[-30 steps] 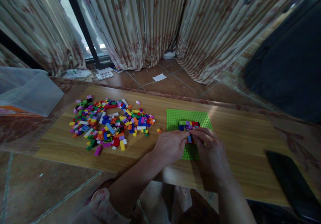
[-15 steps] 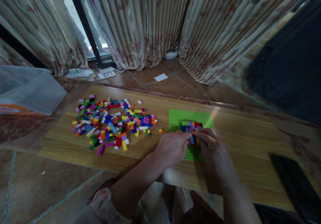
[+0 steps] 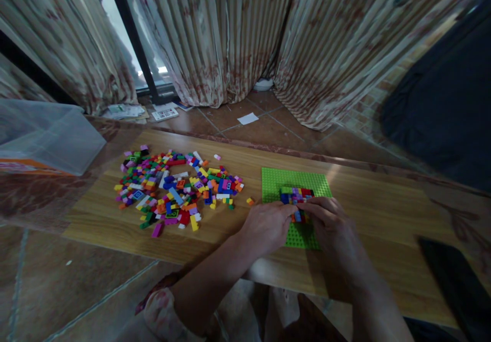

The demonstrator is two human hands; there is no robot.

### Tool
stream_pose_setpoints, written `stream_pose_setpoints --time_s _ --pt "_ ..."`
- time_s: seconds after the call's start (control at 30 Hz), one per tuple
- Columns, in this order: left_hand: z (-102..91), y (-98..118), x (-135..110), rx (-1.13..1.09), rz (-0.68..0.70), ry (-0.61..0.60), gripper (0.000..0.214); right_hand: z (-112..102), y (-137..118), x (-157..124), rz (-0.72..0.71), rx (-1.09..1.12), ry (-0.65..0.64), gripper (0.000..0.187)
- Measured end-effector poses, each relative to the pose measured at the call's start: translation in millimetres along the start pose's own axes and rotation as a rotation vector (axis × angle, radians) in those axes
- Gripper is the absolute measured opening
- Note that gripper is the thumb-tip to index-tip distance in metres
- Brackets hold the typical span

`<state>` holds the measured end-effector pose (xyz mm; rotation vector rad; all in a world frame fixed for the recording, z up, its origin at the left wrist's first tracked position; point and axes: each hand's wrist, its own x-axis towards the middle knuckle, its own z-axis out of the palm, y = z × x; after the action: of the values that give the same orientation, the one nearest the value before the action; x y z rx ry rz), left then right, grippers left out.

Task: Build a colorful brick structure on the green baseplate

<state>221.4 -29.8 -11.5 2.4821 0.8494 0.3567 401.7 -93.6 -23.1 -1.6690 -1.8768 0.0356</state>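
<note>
A green studded baseplate (image 3: 272, 179) lies on the wooden table (image 3: 383, 219), with a low block of multicoloured toy bricks (image 3: 298, 195) on it. From the left, my left hand (image 3: 268, 225) reaches over the plate, its thumb and fingers pinched at the near side of the brick block. Opposite it, my right hand (image 3: 333, 227) has curled fingers against the block's right side. The fingertips of both hands nearly meet over the bricks. Part of the block is hidden under the fingers, and any single loose brick between them cannot be made out.
Many loose coloured bricks (image 3: 178, 188) are spread across the table's left half, with a small orange brick (image 3: 250, 201) nearer the plate. A clear plastic bin (image 3: 49, 132) stands at far left. A dark flat object (image 3: 452, 275) lies at right. Curtains (image 3: 215, 40) hang behind.
The whole view has shifted slightly, so everything appears a little further right. Both hands stay at the brick block, with little visible change in their grip.
</note>
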Motion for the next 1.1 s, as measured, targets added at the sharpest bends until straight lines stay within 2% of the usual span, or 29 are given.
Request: stream_pose_setpoints --time_s 0.27,0.57,0.77,0.87,1.1 --pt "0.4 -1.2 -0.8 -0.002 0.025 -0.022 0.026 -2.7 2.3 0.6 -0.048 0.012 -0.032 0.027" --pt "0.2 -1.0 0.7 -0.008 0.014 -0.020 0.026 -2.1 -3.8 -8.5 0.208 0.170 0.104 0.019" --pt "0.7 -0.9 0.9 -0.030 -0.015 -0.033 0.027 2.3 -14.8 -7.8 0.399 0.090 0.368 0.023" --pt "-0.8 -0.4 1.0 -0.027 -0.016 -0.041 0.027 11.5 -12.6 -6.1 0.463 0.028 0.398 0.032" --pt "-0.7 -0.8 1.1 -0.034 0.004 -0.017 0.024 31.2 -5.5 -2.0 0.485 -0.078 0.380 0.045"
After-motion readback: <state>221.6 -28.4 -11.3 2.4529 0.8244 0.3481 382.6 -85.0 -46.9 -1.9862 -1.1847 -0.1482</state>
